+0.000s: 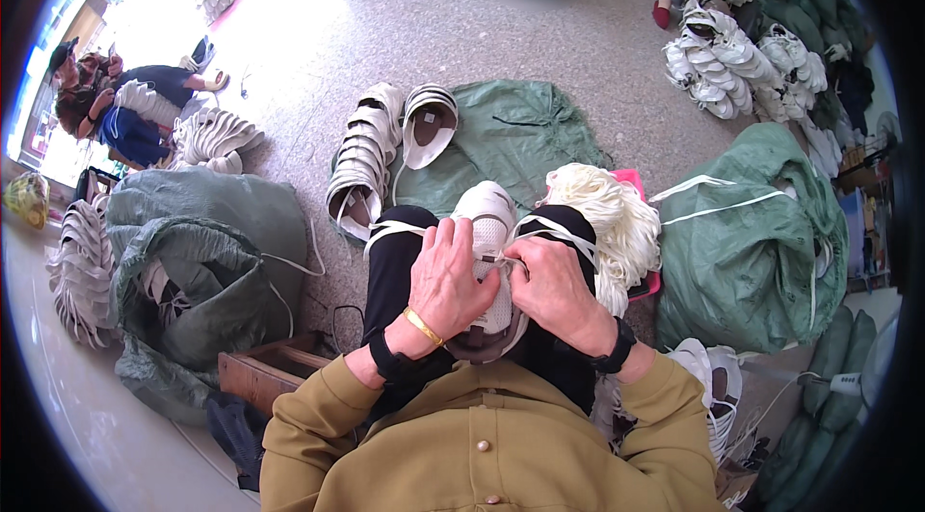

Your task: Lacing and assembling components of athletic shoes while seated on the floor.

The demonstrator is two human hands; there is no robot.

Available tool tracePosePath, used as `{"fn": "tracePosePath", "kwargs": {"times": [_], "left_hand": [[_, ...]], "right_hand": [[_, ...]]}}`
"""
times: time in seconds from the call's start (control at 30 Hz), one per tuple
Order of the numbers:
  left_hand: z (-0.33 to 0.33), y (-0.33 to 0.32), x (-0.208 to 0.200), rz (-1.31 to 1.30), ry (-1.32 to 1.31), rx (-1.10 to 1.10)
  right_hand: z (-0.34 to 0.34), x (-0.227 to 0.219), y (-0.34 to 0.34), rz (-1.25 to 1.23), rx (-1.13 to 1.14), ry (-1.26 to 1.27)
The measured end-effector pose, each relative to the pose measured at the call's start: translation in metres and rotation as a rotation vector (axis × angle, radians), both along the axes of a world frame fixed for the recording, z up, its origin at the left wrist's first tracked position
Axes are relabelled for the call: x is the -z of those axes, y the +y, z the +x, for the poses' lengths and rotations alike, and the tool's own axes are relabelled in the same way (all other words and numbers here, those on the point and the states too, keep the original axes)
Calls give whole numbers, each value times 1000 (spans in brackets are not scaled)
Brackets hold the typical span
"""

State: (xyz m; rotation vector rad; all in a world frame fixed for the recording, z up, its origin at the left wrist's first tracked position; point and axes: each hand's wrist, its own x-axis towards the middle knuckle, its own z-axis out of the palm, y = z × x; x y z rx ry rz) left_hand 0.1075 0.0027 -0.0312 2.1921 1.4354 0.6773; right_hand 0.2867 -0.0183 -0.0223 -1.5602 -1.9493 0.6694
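A white mesh shoe (486, 202) lies between my knees, toe pointing away from me. My left hand (445, 276) holds its left side, thumb reaching over the middle and fingers pressed along the edge. With thumb and forefinger closed, my right hand (552, 288) pinches a white shoelace (500, 261) at the lacing on the right side. One loose stretch of lace loops over my right knee, and another crosses my left knee. The insides of both hands' fingers are partly hidden.
A bundle of cream laces (602, 223) sits in a pink tray (631, 181) by my right knee. Ahead, nested shoes (364, 156) and a single shoe (430, 127) rest by a green sheet (511, 127). Green sacks (207, 252) flank me. A wooden box (275, 367) stands left; co-workers sit farther off.
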Motion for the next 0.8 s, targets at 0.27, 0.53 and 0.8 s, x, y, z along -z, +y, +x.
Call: {"fn": "tracePosePath", "kwargs": {"times": [0.27,0.53,0.8], "left_hand": [[-1,-3,5,16,-8,-22],[-1,-7,6,-4,-25,-67],[9,-25,11,42,-74,-165]], "right_hand": [[3,-4,-6,-61,73,91],[14,12,3,-142,-8,235],[20,3,6,-175,-77,231]]}}
